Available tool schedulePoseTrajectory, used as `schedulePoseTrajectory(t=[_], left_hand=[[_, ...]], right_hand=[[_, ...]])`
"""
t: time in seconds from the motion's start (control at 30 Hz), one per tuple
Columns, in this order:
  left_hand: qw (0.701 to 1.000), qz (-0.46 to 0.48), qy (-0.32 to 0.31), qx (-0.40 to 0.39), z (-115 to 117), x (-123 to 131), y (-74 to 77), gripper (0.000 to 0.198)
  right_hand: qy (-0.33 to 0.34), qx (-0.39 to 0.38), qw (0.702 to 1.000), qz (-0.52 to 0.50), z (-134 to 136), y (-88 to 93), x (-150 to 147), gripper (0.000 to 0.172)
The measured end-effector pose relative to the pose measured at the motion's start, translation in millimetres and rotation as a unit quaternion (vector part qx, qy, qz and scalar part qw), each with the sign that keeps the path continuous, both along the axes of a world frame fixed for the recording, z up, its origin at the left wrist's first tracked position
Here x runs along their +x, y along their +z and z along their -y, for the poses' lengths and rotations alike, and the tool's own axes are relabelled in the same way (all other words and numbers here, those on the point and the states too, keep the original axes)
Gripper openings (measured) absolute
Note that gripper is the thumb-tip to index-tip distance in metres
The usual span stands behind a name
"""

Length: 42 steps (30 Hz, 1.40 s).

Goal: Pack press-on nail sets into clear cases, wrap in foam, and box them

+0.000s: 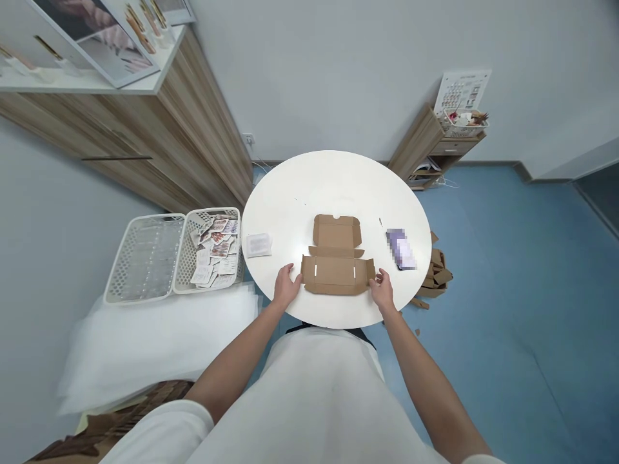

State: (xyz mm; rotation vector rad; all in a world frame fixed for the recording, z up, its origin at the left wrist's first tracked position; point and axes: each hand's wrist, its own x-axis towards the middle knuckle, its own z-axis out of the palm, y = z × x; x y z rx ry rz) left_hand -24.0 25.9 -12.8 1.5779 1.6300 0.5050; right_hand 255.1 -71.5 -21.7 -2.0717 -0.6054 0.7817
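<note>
A flat, unfolded brown cardboard box [335, 273] lies in front of me on the white round table [333, 183]. Its lid panel points away from me, and the side flaps at both ends are partly raised. My left hand [287, 285] is at the box's left end, with thumb and fingers apart and the thumb tip close to the flap. At the right end, my right hand [382, 290] has its thumb against the flap's edge; its fingers are curved and spread, not closed around the cardboard.
On the table lie a small white packet [258, 245] at left and a pixelated purple item [401, 249] at right. Left of the table stand white baskets [180, 254], one with many small packets, above white sheets [169, 335]. Folded cardboard [438, 274] lies on the floor at right.
</note>
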Motion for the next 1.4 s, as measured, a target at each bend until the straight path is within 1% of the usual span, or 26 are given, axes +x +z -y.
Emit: schedulePoseTrajectory(t=[0.07,0.1,0.17,0.23,0.27,0.33,0.43,0.53,0.6,0.7,0.77,0.87,0.93,1.0,1.07,1.13,1.2,1.23,1.27,1.3,1.33,1.4], left_hand=[[0.994,-0.052,-0.06,0.073,4.0,4.0,12.1,0.048],[0.988,-0.073,-0.098,0.092,6.5,7.1,18.0,0.05],[0.97,-0.101,-0.196,0.1,12.7,14.4,27.4,0.052],[0.945,-0.122,-0.289,0.092,20.1,22.6,32.2,0.054],[0.934,-0.131,-0.321,0.087,23.8,26.6,32.6,0.055],[0.921,-0.148,-0.353,0.077,29.7,34.1,30.5,0.055],[0.918,-0.164,-0.357,0.057,32.4,43.6,24.6,0.054],[0.92,-0.172,-0.349,0.041,27.8,51.1,20.5,0.049],[0.919,-0.188,-0.345,0.027,22.9,55.2,19.3,0.048],[0.91,-0.223,-0.349,0.014,16.4,60.9,19.6,0.054],[0.907,-0.236,-0.347,0.026,12.6,64.7,21.8,0.06],[0.91,-0.252,-0.326,0.05,5.2,70.8,27.6,0.068],[0.907,-0.27,-0.317,0.057,-1.4,74.8,31.5,0.077],[0.902,-0.285,-0.319,0.06,-8.0,78.4,33.2,0.087],[0.896,-0.29,-0.33,0.064,-13.0,81.0,31.8,0.092],[0.893,-0.281,-0.343,0.072,-15.1,81.8,28.1,0.094],[0.893,-0.269,-0.352,0.083,-14.4,80.5,23.6,0.094],[0.893,-0.264,-0.354,0.088,-13.3,79.3,21.7,0.094],[0.892,-0.261,-0.356,0.093,-11.9,77.8,20.1,0.093],[0.891,-0.26,-0.359,0.096,-10.4,76.4,19.0,0.093],[0.89,-0.258,-0.362,0.099,-8.8,75.2,18.4,0.093],[0.889,-0.253,-0.369,0.101,-5.8,73.9,18.6,0.092]], right_hand=[[0.014,0.0,0.999,0.039,-4.8,4.1,3.1,0.06],[0.026,0.005,0.998,0.05,-9.2,6.5,4.8,0.06],[0.051,0.014,0.997,0.054,-21.6,11.3,8.0,0.06],[0.072,0.008,0.996,0.046,-37.7,15.9,10.9,0.059],[0.082,0.0,0.996,0.04,-46.5,18.1,12.5,0.06],[0.1,-0.018,0.994,0.024,-65.0,21.5,16.1,0.06],[0.126,-0.036,0.991,-0.016,-92.7,22.7,23.3,0.059],[0.157,-0.066,0.985,-0.037,-118.0,17.2,30.1,0.053],[0.189,-0.095,0.977,-0.014,-132.1,10.7,32.6,0.044],[0.225,-0.121,0.966,0.025,-146.0,1.3,32.7,0.026],[0.23,-0.128,0.964,0.036,-149.8,-2.3,31.6,0.019],[0.252,-0.126,0.958,0.052,-149.1,-3.2,30.2,0.017],[0.276,-0.122,0.952,0.06,-146.2,-1.9,29.8,0.016],[0.3,-0.124,0.944,0.065,-142.3,0.2,29.3,0.016],[0.321,-0.132,0.935,0.069,-137.3,3.0,28.0,0.016],[0.337,-0.138,0.928,0.071,-130.5,7.2,25.6,0.019],[0.337,-0.123,0.928,0.1,-120.9,13.6,21.9,0.024],[0.329,-0.104,0.929,0.134,-114.7,17.6,19.3,0.03],[0.324,-0.079,0.926,0.178,-107.6,21.7,16.2,0.039],[0.329,-0.052,0.916,0.223,-99.5,25.7,12.6,0.051],[0.352,-0.026,0.898,0.263,-90.8,29.2,8.3,0.062],[0.444,0.005,0.842,0.305,-72.7,33.0,-1.7,0.079]])
